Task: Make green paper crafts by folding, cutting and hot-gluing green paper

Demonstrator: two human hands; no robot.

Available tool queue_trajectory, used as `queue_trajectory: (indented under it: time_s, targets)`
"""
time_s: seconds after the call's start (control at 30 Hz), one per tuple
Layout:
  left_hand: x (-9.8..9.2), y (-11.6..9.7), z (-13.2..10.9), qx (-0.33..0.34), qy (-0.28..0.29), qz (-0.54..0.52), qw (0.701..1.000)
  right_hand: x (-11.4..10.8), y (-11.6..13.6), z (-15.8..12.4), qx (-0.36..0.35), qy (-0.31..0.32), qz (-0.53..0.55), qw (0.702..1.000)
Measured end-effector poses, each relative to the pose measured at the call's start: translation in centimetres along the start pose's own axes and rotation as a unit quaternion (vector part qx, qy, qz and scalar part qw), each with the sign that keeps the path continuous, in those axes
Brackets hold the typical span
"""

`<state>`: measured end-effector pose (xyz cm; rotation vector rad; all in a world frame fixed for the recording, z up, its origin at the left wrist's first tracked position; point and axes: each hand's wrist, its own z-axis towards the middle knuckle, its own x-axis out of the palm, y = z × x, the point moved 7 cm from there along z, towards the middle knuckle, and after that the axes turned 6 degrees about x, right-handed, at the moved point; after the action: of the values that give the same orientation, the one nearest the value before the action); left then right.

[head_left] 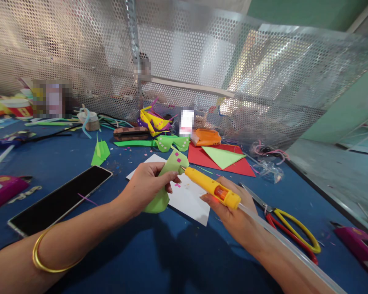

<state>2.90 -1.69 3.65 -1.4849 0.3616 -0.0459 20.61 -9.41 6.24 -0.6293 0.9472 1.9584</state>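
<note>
My left hand (150, 183) is closed around a folded light-green paper piece (174, 161) with small pink squares on it, held just above a white sheet (190, 200). My right hand (236, 212) grips a yellow glue gun (213, 188) with a clear glue stick (282, 241) trailing back along my forearm. The gun's tip touches the upper edge of the green paper. A gold bangle (46, 257) circles my left wrist.
On the blue table (141, 261) lie a dark phone (61, 198) at left, scissors (288, 224) with red and yellow handles at right, red paper (233, 165) with a green triangle (222, 156), green paper shapes (168, 143), an orange case (207, 137) and pink tools (360, 245). A perforated metal screen (184, 61) stands behind.
</note>
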Motion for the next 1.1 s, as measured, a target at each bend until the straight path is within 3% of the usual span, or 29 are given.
queue_trajectory:
  time_s: [1.1]
  targets:
    - [0.08, -0.20, -0.08, 0.002, 0.004, -0.001, 1.000, 0.13, -0.07, 0.15, 0.017, 0.022, 0.015, 0.999]
